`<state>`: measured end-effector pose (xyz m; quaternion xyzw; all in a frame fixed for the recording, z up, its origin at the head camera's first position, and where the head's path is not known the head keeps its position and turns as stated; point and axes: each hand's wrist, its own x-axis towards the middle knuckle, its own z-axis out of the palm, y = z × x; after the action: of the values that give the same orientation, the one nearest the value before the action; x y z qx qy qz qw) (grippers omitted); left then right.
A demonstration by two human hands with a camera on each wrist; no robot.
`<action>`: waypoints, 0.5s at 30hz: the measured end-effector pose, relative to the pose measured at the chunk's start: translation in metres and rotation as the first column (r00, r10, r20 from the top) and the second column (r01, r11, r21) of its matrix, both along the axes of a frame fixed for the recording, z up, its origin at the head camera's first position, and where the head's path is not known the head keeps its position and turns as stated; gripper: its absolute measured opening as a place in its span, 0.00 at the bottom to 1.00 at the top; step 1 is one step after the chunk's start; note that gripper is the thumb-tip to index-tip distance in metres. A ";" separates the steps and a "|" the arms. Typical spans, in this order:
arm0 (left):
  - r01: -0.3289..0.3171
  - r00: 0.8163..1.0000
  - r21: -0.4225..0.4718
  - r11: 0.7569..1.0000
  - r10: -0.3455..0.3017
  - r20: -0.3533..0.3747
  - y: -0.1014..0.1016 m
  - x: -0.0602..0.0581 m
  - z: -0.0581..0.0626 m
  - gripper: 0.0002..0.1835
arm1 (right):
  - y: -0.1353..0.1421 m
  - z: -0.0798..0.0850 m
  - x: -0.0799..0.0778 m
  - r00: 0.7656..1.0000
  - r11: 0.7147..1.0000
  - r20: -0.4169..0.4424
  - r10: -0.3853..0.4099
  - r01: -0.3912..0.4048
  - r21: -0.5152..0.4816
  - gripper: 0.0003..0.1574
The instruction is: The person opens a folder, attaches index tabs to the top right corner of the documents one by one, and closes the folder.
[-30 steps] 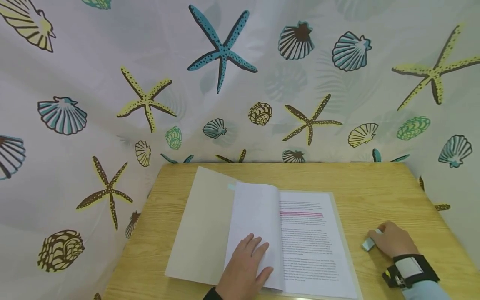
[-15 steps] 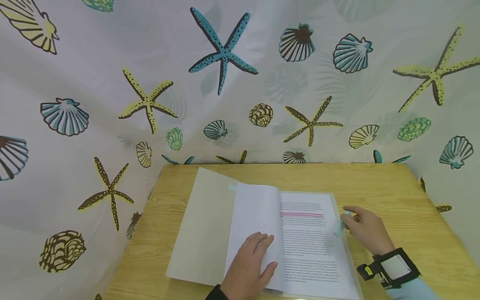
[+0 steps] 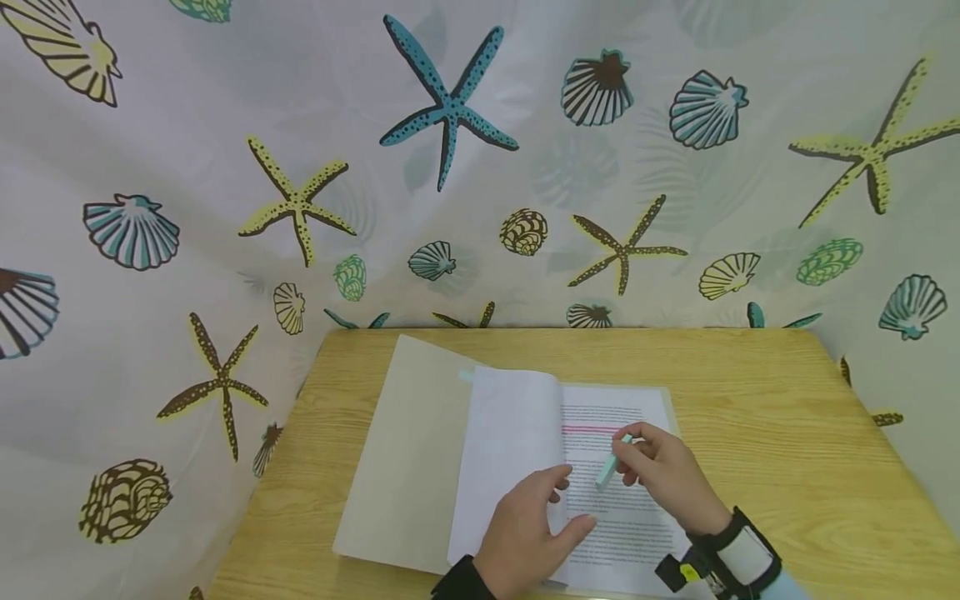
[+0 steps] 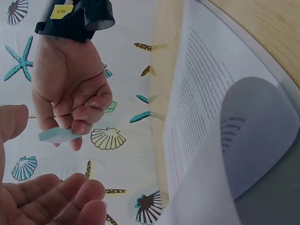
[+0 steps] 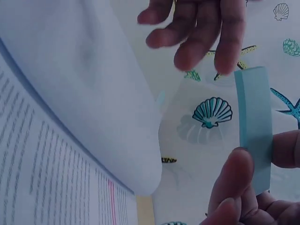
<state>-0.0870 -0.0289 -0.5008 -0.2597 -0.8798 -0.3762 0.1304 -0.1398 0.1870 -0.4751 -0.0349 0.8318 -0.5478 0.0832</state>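
My right hand [image 3: 671,475] pinches a small pale-teal pad of sticky notes [image 3: 609,471] between thumb and fingers. It holds the pad over the printed page [image 3: 637,533], below a pink highlighted line. In the right wrist view the narrow sticky-note pad [image 5: 255,122] stands upright with its layered edge showing. My left hand [image 3: 528,529] is raised near the fold of the booklet, thumb and fingers spread apart, holding nothing. Its fingertips [image 5: 187,56] hang close to the pad's free end without touching it. A turned-over blank page [image 3: 513,433] curves up beside the fold.
The booklet's beige cover [image 3: 412,467] lies opened to the left. A light-blue tab [image 3: 467,375] sticks out at the turned page's top edge. Under everything is a wooden table [image 3: 810,433], enclosed by a curtain [image 3: 525,167] with shells and starfish.
My right hand has carried the sticky-note pad from the table at the right to above the page. My left hand has lifted off the turned page and moved right toward it.
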 end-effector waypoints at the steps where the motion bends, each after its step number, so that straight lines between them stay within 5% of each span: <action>1: -0.005 1.000 0.012 1.000 0.005 0.024 0.002 -0.001 0.000 0.25 | -0.004 -0.001 0.002 1.000 1.000 0.011 0.009 -0.009 -0.020 0.18; 4: -0.027 0.998 0.055 0.998 0.023 0.066 0.006 -0.002 -0.001 0.17 | -0.013 -0.002 0.007 0.998 0.996 0.056 0.038 -0.033 -0.083 0.19; 8: -0.054 0.998 0.116 0.992 0.053 0.019 0.007 -0.004 -0.001 0.03 | -0.018 -0.002 0.011 0.992 0.986 0.096 0.077 -0.061 -0.152 0.22; 15: -0.101 0.994 0.188 0.977 0.105 -0.010 0.004 -0.009 0.002 0.05 | -0.012 -0.001 0.013 0.979 0.964 0.085 0.188 -0.167 -0.208 0.23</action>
<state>-0.0955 -0.0245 -0.4993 -0.2040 -0.8514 -0.4475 0.1826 -0.1270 0.1751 -0.4761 -0.0891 0.7607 -0.6197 0.1712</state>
